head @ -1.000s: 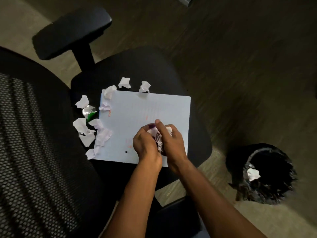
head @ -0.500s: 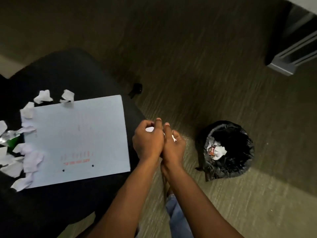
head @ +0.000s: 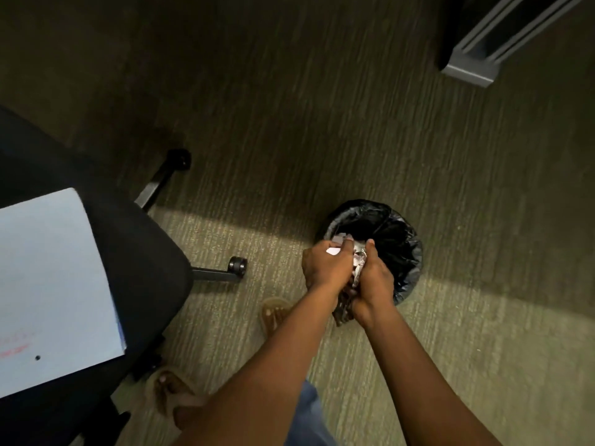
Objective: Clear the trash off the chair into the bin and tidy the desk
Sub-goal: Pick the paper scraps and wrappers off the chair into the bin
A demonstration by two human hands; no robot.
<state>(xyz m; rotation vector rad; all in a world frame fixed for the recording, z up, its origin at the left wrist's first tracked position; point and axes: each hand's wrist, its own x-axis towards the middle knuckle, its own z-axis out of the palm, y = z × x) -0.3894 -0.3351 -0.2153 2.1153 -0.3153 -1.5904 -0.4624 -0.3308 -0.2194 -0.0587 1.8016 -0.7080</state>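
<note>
My left hand and my right hand are cupped together around a bundle of crumpled paper and foil scraps. They hold it over the near-left rim of the round bin, which is lined with a black bag. White scraps show between the fingers. The black office chair seat is at the left with a large white sheet of paper lying on it. The other scraps on the chair are out of frame.
The chair's base legs and castors stick out onto the carpet between the chair and the bin. My feet in sandals stand near the chair. A grey furniture leg stands at the top right.
Both hands have carried the bundle of scraps from above the chair seat rightwards to the bin. The view has swung right, so the chair now sits at the left edge.
</note>
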